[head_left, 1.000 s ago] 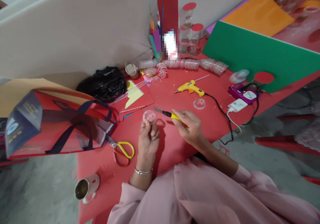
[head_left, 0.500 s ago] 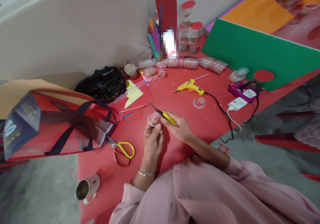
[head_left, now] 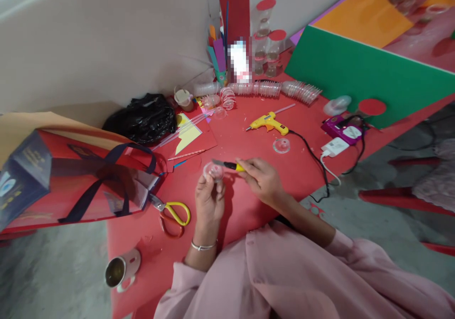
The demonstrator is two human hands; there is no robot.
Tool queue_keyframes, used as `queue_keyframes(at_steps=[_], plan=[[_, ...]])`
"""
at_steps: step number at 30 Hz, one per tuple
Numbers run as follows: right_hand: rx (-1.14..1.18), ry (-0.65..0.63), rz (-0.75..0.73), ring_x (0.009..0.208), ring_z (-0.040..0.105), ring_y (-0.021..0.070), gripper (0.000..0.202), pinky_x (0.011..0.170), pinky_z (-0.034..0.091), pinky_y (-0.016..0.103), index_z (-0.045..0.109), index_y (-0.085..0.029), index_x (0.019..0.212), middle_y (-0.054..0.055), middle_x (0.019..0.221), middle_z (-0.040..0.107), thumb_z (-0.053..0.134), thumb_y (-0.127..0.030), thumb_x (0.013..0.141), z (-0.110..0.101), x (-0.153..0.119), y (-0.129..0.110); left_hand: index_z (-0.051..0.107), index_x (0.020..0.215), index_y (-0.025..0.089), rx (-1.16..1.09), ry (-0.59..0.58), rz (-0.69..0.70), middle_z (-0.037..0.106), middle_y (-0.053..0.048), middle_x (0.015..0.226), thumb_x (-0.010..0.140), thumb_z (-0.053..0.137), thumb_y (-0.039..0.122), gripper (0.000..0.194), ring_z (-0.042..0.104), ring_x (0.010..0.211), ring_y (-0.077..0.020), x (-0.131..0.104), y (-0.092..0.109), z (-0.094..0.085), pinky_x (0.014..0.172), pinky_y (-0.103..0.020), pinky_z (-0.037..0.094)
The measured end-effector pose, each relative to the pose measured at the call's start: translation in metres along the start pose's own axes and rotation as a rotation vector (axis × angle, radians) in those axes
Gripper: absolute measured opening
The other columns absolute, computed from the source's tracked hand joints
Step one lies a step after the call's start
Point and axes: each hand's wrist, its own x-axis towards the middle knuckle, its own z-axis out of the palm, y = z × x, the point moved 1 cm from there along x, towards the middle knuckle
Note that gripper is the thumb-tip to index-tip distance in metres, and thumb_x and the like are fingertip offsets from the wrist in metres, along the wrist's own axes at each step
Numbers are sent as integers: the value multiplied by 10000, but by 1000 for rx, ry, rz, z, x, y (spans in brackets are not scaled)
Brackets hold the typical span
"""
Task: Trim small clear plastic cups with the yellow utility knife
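A clear plastic piece (head_left: 212, 170) is being pinched by the left hand (head_left: 210, 198) above the red counter (head_left: 236, 136); the right hand (head_left: 262, 180) is gripping a knife (head_left: 229, 165) (blade at the piece's far edge). A glue gun (head_left: 268, 123) is lying beyond.

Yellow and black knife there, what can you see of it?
The yellow and black knife has a thin, grey, metallic-looking blade pointing left. Black meets the blade; yellow runs into the bare right hand, which grips it and hides the rest. The blade is by the clear round plastic lid; whether they touch, I can't tell.
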Motion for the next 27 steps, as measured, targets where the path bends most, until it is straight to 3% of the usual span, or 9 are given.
queue_keyframes(at_steps=[4,7,9,14,18,22,27], plan=[[10,78,54,893,655,188,381,810,543,332,646,-275,1411,68,986,714,573,-301,1038,-6,-1,7,661,839,161,-6,8,26,667,4,800,769,897,342,305,469,512,-31,-1,4,1,416,-134,344],[60,20,-30,946,654,197,399,845,538,348,634,-283,1424,73,1049,716,581,-281,1029,-8,-2,0,652,836,160,33,37,19,610,25,717,790,883,348,302,464,503,-35,0,2,2,409,-130,328],[14,-2,-56,943,651,200,389,842,531,351,649,-282,1407,74,1049,721,595,-285,1021,-7,-3,-2,642,834,159,46,32,26,593,30,703,814,864,354,296,453,494,-33,0,1,3,414,-132,333],[-94,83,-22,908,648,198,379,825,523,345,664,-273,1389,73,1006,730,607,-296,1015,-8,-5,1,644,851,152,42,10,19,632,9,762,823,855,357,295,426,490,-26,-2,4,4,414,-134,334],[-52,13,-63,930,652,204,377,829,522,353,673,-280,1379,72,1042,727,616,-296,1007,-10,-6,-1,641,843,157,53,18,20,605,23,714,832,849,363,294,438,483,-33,-2,5,3,414,-138,340],[-63,70,-13,899,654,199,379,806,530,346,671,-276,1383,67,1000,725,608,-279,1009,-11,-7,3,653,849,161,65,38,76,656,14,763,838,847,364,281,453,482,-21,-1,6,-1,414,-128,336],[-17,3,-40,932,663,206,373,835,538,360,674,-287,1377,70,1033,731,599,-293,1013,-10,-8,0,669,832,148,90,63,110,676,3,762,809,868,365,295,460,474,-20,3,4,-4,400,-128,316]])
